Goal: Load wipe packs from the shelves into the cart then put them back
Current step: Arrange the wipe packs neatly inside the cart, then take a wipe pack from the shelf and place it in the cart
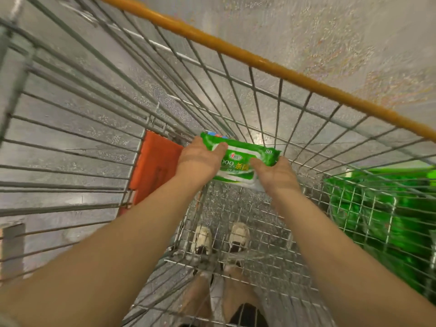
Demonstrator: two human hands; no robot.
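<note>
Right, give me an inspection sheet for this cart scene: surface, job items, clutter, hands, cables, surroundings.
Surface: wire cart seen from above; the mesh floor is bare where visible, with the grey floor showing through.
Job's things: one green wipe pack held over the cart's inside, not set down; more green packs lie blurred beyond the cart's right wall.
Clutter: orange flap on the cart's far end; nothing else seen.
Hands: left hand and right hand each grip one end of the pack, thumbs on top.
Cables: nothing seen.
Surroundings: orange rail along the cart's top edge; speckled grey floor; the person's shoes visible below the mesh.
</note>
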